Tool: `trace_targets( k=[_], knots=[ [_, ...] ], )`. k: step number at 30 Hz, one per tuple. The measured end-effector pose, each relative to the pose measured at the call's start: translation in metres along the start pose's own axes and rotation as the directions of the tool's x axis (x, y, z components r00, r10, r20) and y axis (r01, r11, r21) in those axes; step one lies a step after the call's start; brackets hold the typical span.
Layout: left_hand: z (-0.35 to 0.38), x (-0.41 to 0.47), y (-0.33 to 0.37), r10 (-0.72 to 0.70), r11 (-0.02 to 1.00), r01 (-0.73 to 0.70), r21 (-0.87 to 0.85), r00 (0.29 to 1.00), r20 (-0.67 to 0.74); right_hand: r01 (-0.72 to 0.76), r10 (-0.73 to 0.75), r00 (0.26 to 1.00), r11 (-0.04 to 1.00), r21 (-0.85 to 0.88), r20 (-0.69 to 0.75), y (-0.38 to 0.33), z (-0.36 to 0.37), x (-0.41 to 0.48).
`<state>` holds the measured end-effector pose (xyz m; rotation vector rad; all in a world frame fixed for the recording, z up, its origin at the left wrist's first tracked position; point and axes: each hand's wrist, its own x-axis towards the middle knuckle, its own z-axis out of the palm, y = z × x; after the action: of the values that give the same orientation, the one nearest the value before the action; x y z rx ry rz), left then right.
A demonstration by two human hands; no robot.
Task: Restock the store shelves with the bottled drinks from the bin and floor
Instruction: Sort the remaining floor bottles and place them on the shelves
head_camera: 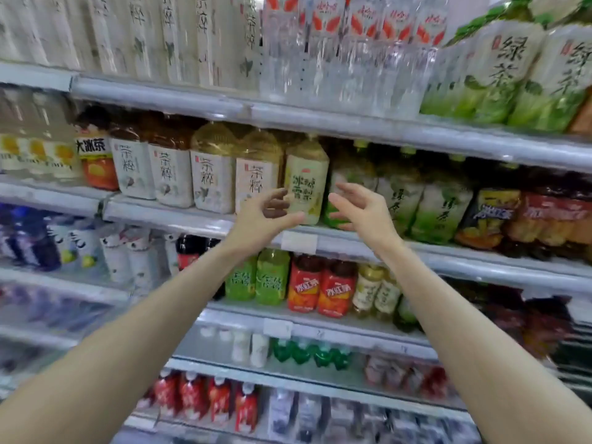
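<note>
bare left hand [266, 216] and right hand [362, 209], spread and empty, flank the pale yellow plastic bottle [306, 181] at the grey metal shelf [166, 216] edge; a careless nudge could tip it off.

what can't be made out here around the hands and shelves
1. Head view: bin and floor stock, outside the frame.
2. Whether the left hand touches the pale yellow bottle: overlap and blur.
3. Print on the price tag: too small, blurred.
4. Labels of the lower-left bottles: motion blur.
</note>
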<state>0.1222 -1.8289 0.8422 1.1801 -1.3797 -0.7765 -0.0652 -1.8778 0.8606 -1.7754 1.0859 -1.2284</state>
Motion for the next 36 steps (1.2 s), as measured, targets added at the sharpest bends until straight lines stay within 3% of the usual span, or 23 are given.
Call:
trace_targets(
  k=[7,10,16,21,25,29,33,36],
  knots=[
    [0.024,-0.043,-0.114,-0.283,0.958,0.283,-0.037,0.959,0.006,-0.198,0.203,0.977,0.978,-0.063,0.072,0.120,0.036,-0.041],
    [0.031,-0.066,-0.177,-0.406,0.913,0.408,-0.028,0.913,0.050,-0.365,0.365,0.923,0.931,-0.025,0.122,0.182,0.063,-0.069],
    [0.048,-0.123,-0.318,-0.638,0.765,0.642,-0.049,0.766,0.083,-0.627,0.628,0.762,0.777,-0.061,0.162,0.314,0.111,-0.133],
    [0.069,-0.175,-0.435,-0.778,0.610,0.788,-0.081,0.615,0.125,-0.739,0.748,0.639,0.661,-0.125,0.178,0.425,0.153,-0.205],
    [0.087,-0.223,-0.525,-0.851,0.509,0.857,-0.081,0.515,0.105,-0.819,0.825,0.543,0.561,-0.117,0.154,0.507,0.186,-0.262],
    [0.108,-0.274,-0.617,-0.896,0.432,0.901,-0.043,0.434,0.091,-0.852,0.861,0.505,0.508,-0.126,0.058,0.601,0.219,-0.323],
    [0.129,-0.314,-0.688,-0.921,0.374,0.927,-0.037,0.376,0.106,-0.894,0.903,0.425,0.430,-0.129,0.067,0.677,0.244,-0.373],
    [0.142,-0.339,-0.730,-0.930,0.352,0.936,-0.020,0.352,0.104,-0.896,0.906,0.419,0.423,-0.137,0.057,0.719,0.259,-0.402]
  ],
)
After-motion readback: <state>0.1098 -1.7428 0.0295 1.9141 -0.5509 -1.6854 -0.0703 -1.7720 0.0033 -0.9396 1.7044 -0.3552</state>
